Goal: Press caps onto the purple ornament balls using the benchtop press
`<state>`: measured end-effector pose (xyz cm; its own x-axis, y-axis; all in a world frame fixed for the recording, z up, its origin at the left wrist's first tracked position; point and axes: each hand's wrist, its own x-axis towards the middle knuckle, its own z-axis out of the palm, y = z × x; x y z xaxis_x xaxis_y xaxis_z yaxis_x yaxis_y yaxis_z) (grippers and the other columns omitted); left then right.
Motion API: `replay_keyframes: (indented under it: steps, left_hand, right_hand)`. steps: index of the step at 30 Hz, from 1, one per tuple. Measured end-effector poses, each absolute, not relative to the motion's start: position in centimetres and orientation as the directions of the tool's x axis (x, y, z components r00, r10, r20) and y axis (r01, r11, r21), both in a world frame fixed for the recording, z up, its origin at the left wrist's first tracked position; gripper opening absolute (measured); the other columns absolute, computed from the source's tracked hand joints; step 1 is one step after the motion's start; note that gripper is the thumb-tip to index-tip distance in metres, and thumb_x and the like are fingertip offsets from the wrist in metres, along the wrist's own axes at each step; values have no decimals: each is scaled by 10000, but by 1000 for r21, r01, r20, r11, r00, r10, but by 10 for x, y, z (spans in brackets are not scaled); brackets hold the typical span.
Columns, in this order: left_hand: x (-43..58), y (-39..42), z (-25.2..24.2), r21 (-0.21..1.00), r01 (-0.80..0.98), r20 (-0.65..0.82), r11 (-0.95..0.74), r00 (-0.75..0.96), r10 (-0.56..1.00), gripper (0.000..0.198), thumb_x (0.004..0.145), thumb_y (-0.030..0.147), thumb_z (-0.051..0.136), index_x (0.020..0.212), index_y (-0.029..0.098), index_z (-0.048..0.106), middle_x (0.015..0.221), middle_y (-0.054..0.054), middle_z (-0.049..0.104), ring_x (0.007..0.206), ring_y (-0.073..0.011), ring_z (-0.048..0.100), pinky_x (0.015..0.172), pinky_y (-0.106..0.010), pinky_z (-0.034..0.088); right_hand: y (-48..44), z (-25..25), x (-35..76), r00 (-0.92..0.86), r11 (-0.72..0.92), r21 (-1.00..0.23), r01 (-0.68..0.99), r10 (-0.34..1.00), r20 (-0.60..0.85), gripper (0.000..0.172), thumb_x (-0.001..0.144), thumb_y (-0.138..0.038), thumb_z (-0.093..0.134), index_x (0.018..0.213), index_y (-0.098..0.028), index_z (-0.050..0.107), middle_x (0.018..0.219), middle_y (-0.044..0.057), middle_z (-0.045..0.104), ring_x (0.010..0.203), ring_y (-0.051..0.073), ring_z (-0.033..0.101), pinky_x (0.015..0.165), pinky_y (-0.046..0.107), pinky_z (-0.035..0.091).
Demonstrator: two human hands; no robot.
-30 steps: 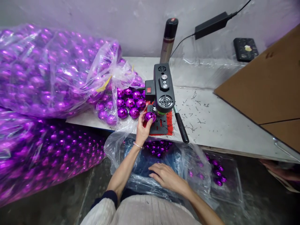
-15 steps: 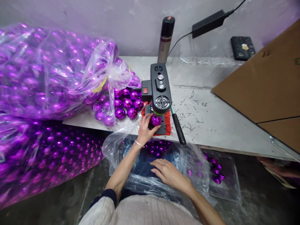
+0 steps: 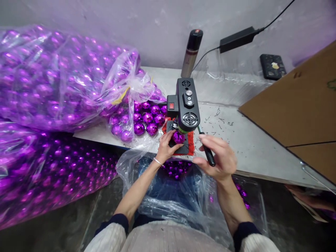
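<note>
Reviewing remotely, I find the left hand (image 3: 166, 144) with fingers gripping the ball (image 3: 179, 137) beneath the press (image 3: 188, 105), the right hand (image 3: 221, 156) spread, unclosed, at the lever (image 3: 209, 154); an early pull could pinch fingers or skew the ball.

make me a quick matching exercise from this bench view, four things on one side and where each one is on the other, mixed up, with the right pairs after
Things
1. faceted shiny purple ball nearest the black machine
2. black cylindrical lever handle
3. flat red sheet
4. flat brown cardboard panel

Places
A. under the black metal base plate
B. at the right edge of the view
C. at the left hand's thumb and fingers
D. by the right hand's spread fingers

Pairs: 1-C, 2-D, 3-A, 4-B
</note>
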<state>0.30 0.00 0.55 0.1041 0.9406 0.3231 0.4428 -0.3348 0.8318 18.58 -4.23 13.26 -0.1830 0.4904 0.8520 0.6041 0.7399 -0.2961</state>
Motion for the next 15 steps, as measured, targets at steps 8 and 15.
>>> replay_keyframes:
  steps: [8, 15]
  left_hand:
    - [3, -2, 9, 830, 443, 322, -339, 114, 940, 667, 798, 508, 816, 1369, 233, 607, 1340, -148, 678, 1290, -325, 617, 1127, -530, 450]
    - [4, -3, 10, 841, 431, 313, -327, 105, 944, 654, 801, 516, 810, 1357, 232, 616, 1324, -143, 687, 1280, -325, 626, 1125, -533, 450]
  right_hand:
    - [-34, 96, 152, 5, 731, -390, 561, 468, 884, 275, 1019, -271, 428, 763, -231, 522, 754, 16, 595, 620, 136, 516, 591, 314, 432]
    - [-31, 79, 149, 89, 714, -390, 582, 421, 903, 293, 1018, -283, 407, 743, -240, 498, 719, 7, 583, 593, 144, 500, 615, 349, 433]
